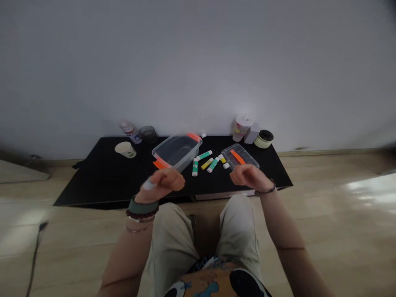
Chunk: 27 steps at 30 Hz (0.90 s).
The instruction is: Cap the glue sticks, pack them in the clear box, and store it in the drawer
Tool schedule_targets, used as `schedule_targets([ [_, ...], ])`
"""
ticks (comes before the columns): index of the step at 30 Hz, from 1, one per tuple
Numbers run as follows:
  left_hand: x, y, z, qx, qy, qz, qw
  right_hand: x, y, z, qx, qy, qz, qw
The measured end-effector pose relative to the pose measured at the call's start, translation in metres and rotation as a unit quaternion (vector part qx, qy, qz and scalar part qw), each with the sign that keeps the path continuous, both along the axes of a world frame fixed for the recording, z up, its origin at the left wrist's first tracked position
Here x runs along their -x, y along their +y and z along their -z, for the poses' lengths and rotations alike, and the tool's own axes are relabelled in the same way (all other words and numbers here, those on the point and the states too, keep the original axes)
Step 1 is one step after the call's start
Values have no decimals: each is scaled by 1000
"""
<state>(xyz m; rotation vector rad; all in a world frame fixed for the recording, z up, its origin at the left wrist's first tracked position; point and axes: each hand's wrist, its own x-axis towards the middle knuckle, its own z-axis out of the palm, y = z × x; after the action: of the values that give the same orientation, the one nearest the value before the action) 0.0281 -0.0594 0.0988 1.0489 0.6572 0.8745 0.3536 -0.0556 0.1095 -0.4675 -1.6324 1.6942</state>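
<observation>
My left hand (167, 180) is closed, held above the front of the black table, with a small white cylinder (149, 184) showing at its left side; most of that thing may be hidden by the fingers. Just beyond it stands a clear plastic box (189, 160) with orange clips. Green-and-white glue sticks (213, 164) and a yellow one (207, 163) lie between my hands. My right hand (249, 177) has its fingers curled in front of a clear lid (251, 160) with an orange handle; what it holds, if anything, is hidden.
A paper cup (126, 150), a spray can (131, 132) and a dark glass bowl (147, 134) stand at left. At back right are a lidded plastic cup (241, 128), a white box (252, 133) and a round pot (263, 139). Loose caps (226, 166) lie near the lid.
</observation>
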Motion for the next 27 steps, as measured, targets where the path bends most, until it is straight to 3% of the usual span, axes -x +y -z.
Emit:
schedule_targets([
  [3,2,21,-10,13,-85,-17,996,-5,15,-5,59,117,-1,991],
  [6,-6,45,1,105,-142,-50,983,-3,35,11,158,153,4,976],
  [12,-33,67,67,272,-170,0,947,7,58,77,346,107,36,931],
  [15,-38,64,95,307,-165,20,937,7,56,106,394,76,41,915],
  [17,-39,61,105,317,-160,36,934,7,53,118,407,69,35,910],
  [20,-39,61,110,323,-155,56,932,8,51,125,410,66,23,909],
  [27,-38,65,106,311,-166,59,934,7,52,125,403,66,10,913],
])
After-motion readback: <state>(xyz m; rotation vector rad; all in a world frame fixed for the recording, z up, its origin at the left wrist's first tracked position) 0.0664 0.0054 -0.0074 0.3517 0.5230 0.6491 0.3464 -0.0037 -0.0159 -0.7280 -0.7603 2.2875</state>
